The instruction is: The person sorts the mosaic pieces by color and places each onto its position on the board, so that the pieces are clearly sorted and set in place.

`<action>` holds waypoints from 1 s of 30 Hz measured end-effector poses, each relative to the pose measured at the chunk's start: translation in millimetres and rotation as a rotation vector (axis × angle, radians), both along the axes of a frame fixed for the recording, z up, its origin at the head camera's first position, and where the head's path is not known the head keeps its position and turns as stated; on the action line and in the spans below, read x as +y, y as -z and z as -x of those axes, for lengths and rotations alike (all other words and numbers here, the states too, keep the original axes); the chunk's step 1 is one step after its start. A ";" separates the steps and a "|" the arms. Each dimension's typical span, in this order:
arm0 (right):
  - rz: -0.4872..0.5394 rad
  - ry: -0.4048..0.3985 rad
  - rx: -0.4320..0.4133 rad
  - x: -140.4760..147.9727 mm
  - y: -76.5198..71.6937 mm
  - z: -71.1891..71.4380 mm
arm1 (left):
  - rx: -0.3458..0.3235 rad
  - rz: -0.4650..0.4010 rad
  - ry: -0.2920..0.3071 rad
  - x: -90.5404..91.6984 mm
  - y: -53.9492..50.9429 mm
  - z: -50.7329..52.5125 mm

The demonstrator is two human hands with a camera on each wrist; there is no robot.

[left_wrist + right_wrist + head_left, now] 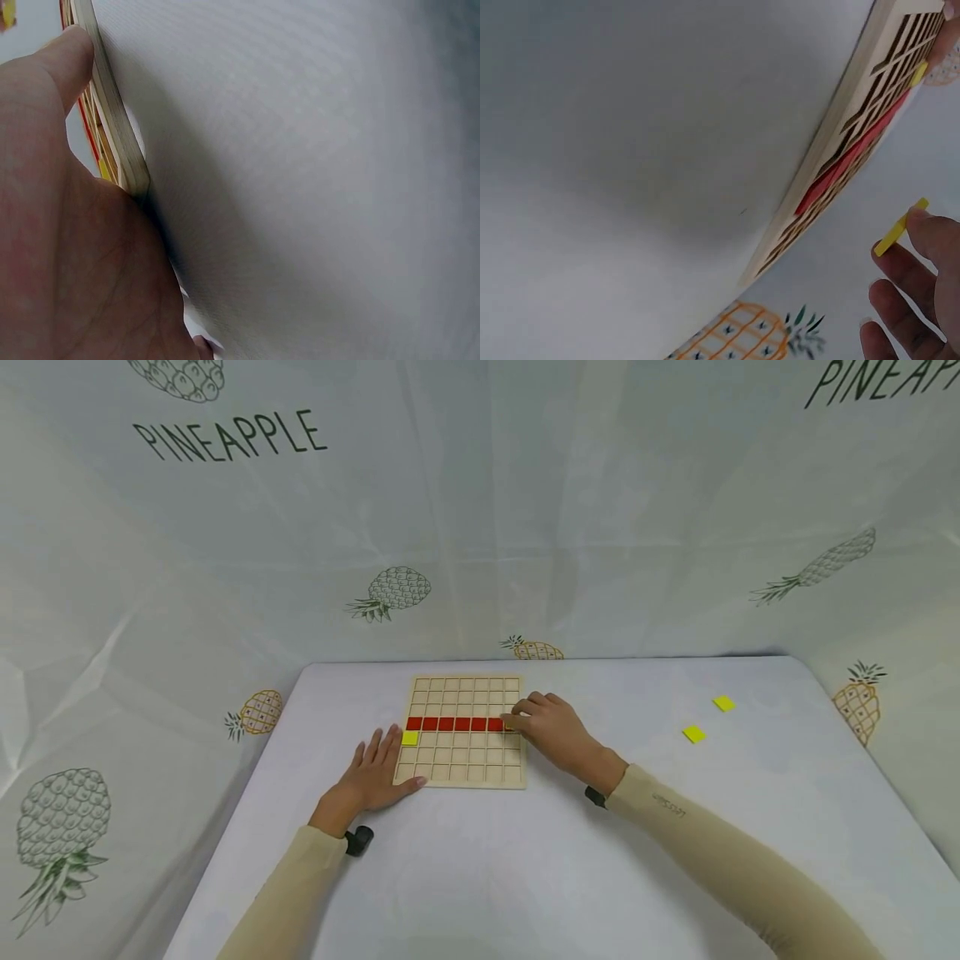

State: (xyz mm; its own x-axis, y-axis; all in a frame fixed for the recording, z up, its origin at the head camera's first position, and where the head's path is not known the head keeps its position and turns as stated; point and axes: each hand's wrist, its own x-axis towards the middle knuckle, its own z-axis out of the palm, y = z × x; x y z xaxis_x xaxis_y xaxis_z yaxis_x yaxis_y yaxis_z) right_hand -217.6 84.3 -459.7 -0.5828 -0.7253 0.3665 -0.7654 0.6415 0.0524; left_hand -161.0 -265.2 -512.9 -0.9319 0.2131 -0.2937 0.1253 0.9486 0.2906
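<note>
Pineapple-print cloth [637,485] hangs behind a white desk [465,860], so yeah, pretty fruity setup. Main thing is a yellow tile [901,227], thin, flat and bright, seen nearly edge-on from the right wrist. It's pinched between thumb and index finger of the right hand [555,731], at the right side of a pale wooden grid board [457,768]; can't tell from above if it's touching the board. Six red squares [453,724] run along one row there, and a yellow square [409,738] sits just below the leftmost red one. Left hand [371,777] has its fingers spread along the board's left edge, thumb at the near edge. Two loose yellow tiles [693,734] lie well off to the right.
</note>
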 end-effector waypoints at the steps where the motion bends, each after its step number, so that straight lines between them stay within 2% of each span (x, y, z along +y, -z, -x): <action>1: 0.003 -0.008 0.003 -5.5 1.0 0.1 | -0.001 0.000 -0.001 -0.2 0.2 -0.2; 11: 0.017 -0.039 0.067 -56.9 5.5 -1.6 | -0.003 -0.001 -0.008 0.0 0.1 -0.4; 14: 0.034 -0.045 0.056 -70.7 6.9 -1.4 | -0.003 0.007 -0.005 -0.2 0.3 0.2; 21: 0.053 -0.055 -0.008 -97.4 7.4 -2.1 | -0.001 0.023 -0.003 -0.9 0.2 0.8; 30: -0.025 0.004 -0.146 -122.5 13.7 1.5 | 0.004 0.007 -0.004 -0.7 -0.2 0.2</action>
